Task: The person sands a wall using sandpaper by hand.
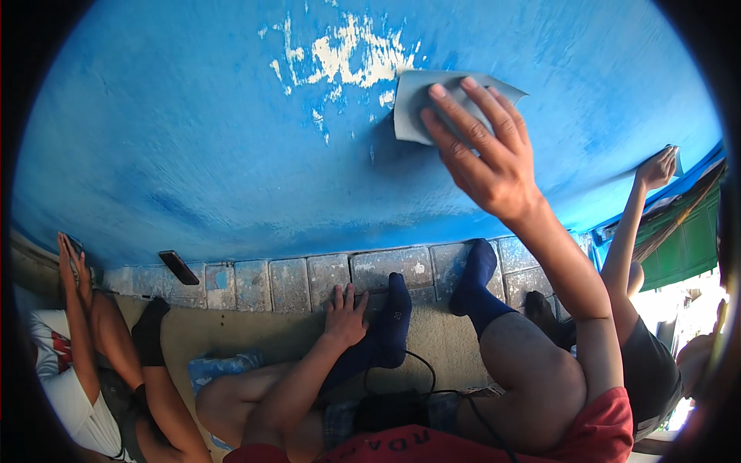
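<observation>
My right hand (494,158) presses a grey sheet of sandpaper (411,108) flat against the blue painted wall (231,154), fingers stretched over its back. The sheet's right corner curls away from the wall. Just left of it is a patch of bare white (359,54) where the blue paint has come off. My left hand (345,318) has its fingers spread and rests low down, at the edge of the grey paving blocks (288,284), beside my left foot in a dark blue sock (395,320). It holds nothing that I can see.
A dark phone (179,267) is by the wall's foot at left. Another person's hands (75,258) touch the wall at far left. On the right, a co-worker's hand (658,170) holds a dark sheet to the wall. A black cable (428,364) loops near my lap.
</observation>
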Tool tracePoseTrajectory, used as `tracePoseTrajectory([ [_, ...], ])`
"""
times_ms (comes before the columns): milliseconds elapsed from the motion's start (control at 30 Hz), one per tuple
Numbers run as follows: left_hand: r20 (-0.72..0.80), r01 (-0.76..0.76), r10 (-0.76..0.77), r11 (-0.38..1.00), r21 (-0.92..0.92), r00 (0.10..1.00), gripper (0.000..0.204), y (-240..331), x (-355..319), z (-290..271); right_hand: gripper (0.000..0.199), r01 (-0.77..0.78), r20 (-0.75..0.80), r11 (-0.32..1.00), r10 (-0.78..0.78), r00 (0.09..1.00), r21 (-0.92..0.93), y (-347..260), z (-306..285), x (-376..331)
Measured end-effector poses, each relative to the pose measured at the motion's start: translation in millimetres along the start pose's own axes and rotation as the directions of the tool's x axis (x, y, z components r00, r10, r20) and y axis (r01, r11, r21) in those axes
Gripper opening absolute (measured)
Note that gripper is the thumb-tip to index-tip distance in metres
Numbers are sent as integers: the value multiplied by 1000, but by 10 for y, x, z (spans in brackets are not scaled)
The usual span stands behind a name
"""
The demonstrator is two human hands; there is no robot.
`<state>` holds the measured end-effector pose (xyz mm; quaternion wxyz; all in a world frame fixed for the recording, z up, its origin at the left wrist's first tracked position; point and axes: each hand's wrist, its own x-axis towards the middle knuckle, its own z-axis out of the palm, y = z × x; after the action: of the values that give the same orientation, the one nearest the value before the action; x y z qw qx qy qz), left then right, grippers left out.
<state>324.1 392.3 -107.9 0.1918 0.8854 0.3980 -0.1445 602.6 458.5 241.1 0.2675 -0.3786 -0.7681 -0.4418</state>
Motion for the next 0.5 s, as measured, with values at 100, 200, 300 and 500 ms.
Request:
tracePoseTrajectory([
  [100, -10, -3, 3, 1000, -15, 1000, 80, 18, 10, 17, 41, -18, -22, 999, 17, 1000, -51, 37, 23, -3],
  [200, -29, -12, 11, 1000, -10, 1000, 80, -31, 4, 58, 41, 66, 85, 997, -69, 994, 34, -106, 58, -60],
  [300, 4, -9, 9, 999, -46, 1000, 80, 4, 17, 15, 40, -57, -87, 998, 54, 995, -29, 65, -5, 0],
  [500, 27, 7, -6, 999, -51, 1000, 81, -12, 4, 43, 35, 115, 105, 993, -112, 988, -17, -21, -30, -72],
])
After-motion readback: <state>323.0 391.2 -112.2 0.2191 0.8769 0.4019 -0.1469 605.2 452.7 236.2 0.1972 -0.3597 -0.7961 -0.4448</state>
